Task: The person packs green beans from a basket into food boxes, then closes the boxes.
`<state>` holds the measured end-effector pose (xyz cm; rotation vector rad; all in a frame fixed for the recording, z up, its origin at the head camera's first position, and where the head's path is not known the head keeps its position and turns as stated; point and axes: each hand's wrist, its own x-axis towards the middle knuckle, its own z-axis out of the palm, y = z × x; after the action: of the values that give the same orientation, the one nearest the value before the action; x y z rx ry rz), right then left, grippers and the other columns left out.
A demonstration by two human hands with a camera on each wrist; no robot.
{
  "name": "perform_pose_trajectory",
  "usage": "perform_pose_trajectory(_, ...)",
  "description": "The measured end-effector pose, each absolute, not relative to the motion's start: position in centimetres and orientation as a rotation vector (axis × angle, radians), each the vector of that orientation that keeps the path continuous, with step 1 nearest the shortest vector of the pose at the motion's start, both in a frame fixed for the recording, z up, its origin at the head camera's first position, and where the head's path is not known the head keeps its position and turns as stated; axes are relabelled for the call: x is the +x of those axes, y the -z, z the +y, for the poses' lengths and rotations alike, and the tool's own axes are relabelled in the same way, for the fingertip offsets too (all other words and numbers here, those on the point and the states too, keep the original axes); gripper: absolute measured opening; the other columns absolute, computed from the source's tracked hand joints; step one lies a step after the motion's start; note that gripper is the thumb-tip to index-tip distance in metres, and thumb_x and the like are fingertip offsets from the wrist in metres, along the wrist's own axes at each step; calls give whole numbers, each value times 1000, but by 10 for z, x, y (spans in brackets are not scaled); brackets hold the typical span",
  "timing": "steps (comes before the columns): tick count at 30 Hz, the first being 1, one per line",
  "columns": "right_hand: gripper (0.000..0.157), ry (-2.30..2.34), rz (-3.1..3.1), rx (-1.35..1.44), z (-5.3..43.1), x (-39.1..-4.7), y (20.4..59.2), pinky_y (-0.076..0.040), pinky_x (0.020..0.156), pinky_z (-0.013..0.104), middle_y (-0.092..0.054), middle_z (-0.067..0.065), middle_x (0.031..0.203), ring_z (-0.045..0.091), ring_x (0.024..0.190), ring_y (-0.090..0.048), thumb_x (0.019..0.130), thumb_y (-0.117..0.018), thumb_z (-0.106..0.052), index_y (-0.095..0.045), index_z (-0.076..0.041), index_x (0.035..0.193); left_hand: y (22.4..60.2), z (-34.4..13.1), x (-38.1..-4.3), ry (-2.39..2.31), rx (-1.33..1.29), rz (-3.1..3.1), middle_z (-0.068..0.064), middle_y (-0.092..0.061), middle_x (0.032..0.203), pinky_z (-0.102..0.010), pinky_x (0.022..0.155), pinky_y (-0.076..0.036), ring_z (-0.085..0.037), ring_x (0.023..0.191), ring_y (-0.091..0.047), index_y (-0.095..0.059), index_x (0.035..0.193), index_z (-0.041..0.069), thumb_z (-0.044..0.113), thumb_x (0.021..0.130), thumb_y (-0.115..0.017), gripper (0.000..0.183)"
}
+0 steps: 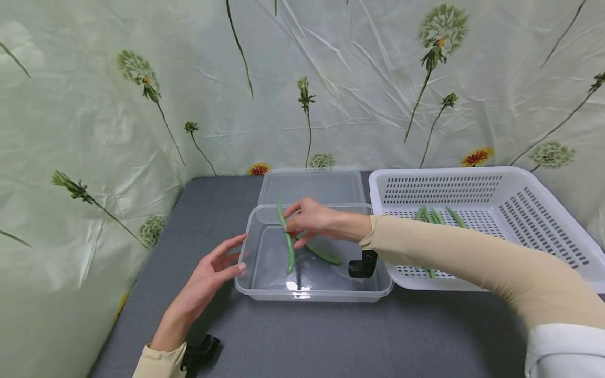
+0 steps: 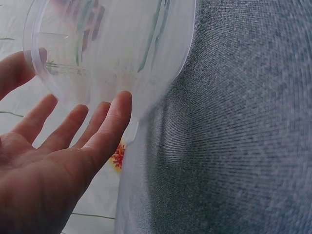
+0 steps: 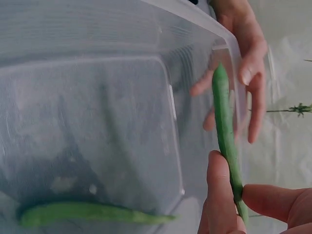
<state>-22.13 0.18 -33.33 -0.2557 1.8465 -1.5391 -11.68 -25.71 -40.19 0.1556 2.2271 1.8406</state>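
Note:
My right hand (image 1: 309,219) pinches a green bean (image 1: 289,247) between thumb and fingers, above a clear plastic container (image 1: 321,296). In the right wrist view the held bean (image 3: 224,114) points up past the fingertips. A second green bean (image 1: 323,255) lies on the container floor, partly behind the right hand in the head view. My left hand (image 1: 208,278) is at the container's left end, fingers spread and fairly straight. In the left wrist view its fingertips (image 2: 122,100) are right at the clear wall.
A white perforated basket (image 1: 524,210) stands at the right, several green beans (image 1: 430,214) inside, partly hidden by the right forearm. Behind the container lies a clear lid (image 1: 312,186). Dark grey cloth (image 1: 212,210) covers the table; a floral curtain (image 1: 264,105) hangs behind.

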Motion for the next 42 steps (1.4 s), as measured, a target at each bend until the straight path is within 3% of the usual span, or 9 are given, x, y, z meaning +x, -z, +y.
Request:
perform_pose_trajectory(6,34,1575,1808,-176,-4,-219,353,-59,70,42,-62,21,94,24,74,-64,89,-58,12,-50,11,123,403,-256,-116,-1856,183,2215,-5,-31,155,-34,96,-47,-34,137,-36,-37,152,14,9,97,-62,61)
perform_pose_trajectory(14,33,1538,1801,-201,-7,-214,364,-59,66,39,-62,18,90,24,73,-66,87,-58,13,-51,13,120,404,-255,-116,-1900,192,2178,-8,-31,156,-37,96,-49,-35,137,-36,-37,151,11,6,97,-62,60)
perform_pose_trajectory(24,44,1532,1752,-181,-5,-214,364,-59,73,41,-58,29,105,26,77,-62,89,-53,14,-44,14,132,401,-256,-117,-1874,160,2213,-7,-33,154,-39,96,-48,-35,136,-37,-39,150,14,8,96,-63,59)
perform_pose_trajectory(35,45,1584,1689,-239,11,-219,345,-56,82,45,-56,31,120,36,100,-61,90,-56,8,-45,10,133,403,-257,-116,-1879,175,2206,-6,-32,155,-38,96,-49,-35,136,-37,-37,151,13,8,97,-62,60)
perform_pose_trajectory(42,40,1617,1697,-352,31,-224,321,-53,88,47,-61,19,114,41,114,-56,91,-59,3,-52,5,130,402,-257,-116,-1880,180,2208,-5,-31,156,-36,94,-50,-34,137,-37,-38,151,14,9,97,-62,60)
